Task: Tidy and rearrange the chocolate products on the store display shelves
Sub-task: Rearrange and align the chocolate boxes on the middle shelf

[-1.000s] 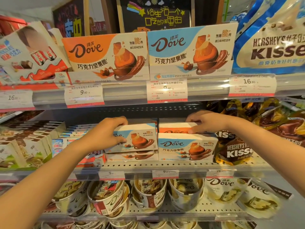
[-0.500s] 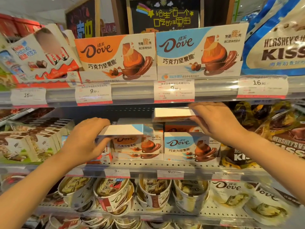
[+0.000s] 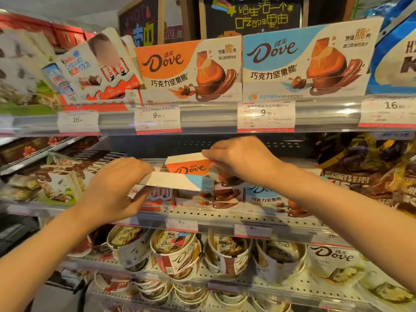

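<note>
Cardboard stock is airborne in both grips. Your left hand (image 3: 117,190) pinches a flat white-and-blue Dove carton (image 3: 180,181) by its end; your right hand (image 3: 240,161) grips an orange-and-white Dove carton (image 3: 189,166) just above it, both over the perforated metal middle shelf (image 3: 225,218). Risk: the cartons overlap closely, and crossing them could knock one loose onto the stacked Dove boxes (image 3: 265,199) below.

A black chalkboard sign (image 3: 252,15) (coloured chalk writing) stands at 12 o'clock; white price tags (image 3: 265,117) hang below.
</note>
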A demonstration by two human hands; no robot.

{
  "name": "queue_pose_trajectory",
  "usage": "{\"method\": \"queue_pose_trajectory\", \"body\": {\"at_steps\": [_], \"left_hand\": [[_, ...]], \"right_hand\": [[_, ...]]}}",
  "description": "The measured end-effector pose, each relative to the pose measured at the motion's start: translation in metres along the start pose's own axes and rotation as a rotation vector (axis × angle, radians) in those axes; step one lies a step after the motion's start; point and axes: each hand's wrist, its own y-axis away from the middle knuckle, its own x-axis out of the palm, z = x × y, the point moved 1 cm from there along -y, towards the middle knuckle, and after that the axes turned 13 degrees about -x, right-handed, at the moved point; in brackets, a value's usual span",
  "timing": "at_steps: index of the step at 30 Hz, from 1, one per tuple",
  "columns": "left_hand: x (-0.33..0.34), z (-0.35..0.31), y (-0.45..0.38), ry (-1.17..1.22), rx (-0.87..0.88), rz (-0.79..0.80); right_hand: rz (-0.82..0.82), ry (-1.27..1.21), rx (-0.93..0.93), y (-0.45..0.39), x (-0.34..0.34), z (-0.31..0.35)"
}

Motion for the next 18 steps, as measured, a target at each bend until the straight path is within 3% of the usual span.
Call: {"method": "queue_pose_trajectory", "body": {"at_steps": [8, 18], "left_hand": [[-0.003, 0.005, 0.005, 0.001, -0.062, 0.026], [0.011, -0.002, -0.012, 0.007, -0.049, 0.107]], "right_hand": [[0.125, -0.233, 0.246, -0.012, 0.040, 0.001], [0.140, -0.306, 0.343, -0.008, 0.054, 0.003]]}}
